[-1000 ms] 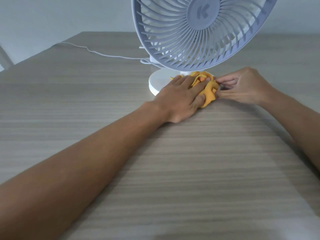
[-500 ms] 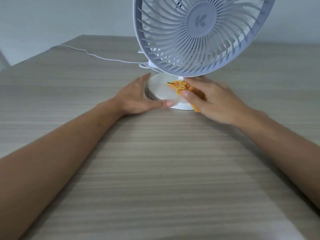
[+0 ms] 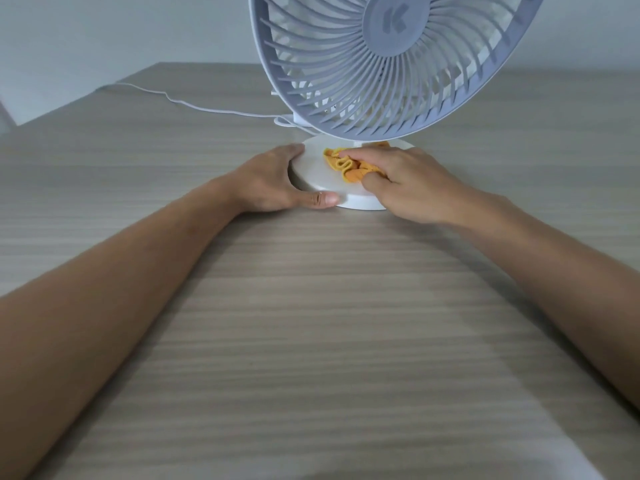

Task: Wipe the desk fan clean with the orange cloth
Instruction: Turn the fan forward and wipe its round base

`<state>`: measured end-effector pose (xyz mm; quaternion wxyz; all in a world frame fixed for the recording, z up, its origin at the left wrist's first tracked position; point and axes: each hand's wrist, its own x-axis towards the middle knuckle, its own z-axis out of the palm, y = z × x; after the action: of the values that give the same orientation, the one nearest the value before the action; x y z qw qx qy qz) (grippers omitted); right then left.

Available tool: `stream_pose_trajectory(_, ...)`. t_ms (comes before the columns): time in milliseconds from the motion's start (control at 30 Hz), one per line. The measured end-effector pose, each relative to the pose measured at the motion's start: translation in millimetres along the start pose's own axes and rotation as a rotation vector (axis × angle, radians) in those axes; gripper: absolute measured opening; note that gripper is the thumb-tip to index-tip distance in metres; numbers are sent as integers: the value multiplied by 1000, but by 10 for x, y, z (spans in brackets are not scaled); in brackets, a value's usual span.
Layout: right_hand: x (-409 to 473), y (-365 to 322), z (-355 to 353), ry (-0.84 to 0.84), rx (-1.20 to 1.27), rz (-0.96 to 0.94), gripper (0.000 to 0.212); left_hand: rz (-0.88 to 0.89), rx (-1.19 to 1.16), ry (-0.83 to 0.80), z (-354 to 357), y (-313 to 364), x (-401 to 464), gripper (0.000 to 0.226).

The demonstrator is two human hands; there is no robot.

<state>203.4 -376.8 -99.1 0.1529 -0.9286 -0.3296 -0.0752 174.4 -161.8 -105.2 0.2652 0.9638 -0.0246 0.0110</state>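
A white desk fan (image 3: 391, 60) with a round grille and a "K" hub stands on a round white base (image 3: 318, 168) at the far middle of the table. My right hand (image 3: 408, 181) presses a crumpled orange cloth (image 3: 346, 164) onto the top of the base, its fingers closed over the cloth. My left hand (image 3: 280, 181) cups the left rim of the base, thumb along the front edge and fingers curled round the far side. Part of the cloth is hidden under my right hand.
A thin white power cable (image 3: 194, 107) runs from behind the fan across the wood-grain table (image 3: 311, 341) to its far left edge. A pale wall stands behind the table.
The cloth passed from my left hand to my right hand. My left hand shifted left to the rim of the base, and the right hand slid the cloth across the base's top.
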Motion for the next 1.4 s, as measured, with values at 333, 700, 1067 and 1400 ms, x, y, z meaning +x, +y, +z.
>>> stream_pose_trajectory(333, -351, 88, -244, 12, 410, -41, 34, 11, 17, -60, -28, 25, -44, 143)
stream_pose_trajectory(700, -89, 127, -32, 189, 92, 16, 43, 10, 1, -96, -82, 12, -74, 131)
stream_pose_trajectory(1067, -363, 63, -133, 56, 341, -150, 47, -35, -354, -38, -17, 35, -49, 80)
stream_pose_trajectory(1400, -163, 29, -36, 256, 134, 73, 43, -54, -336, -56, -7, -45, 14, 71)
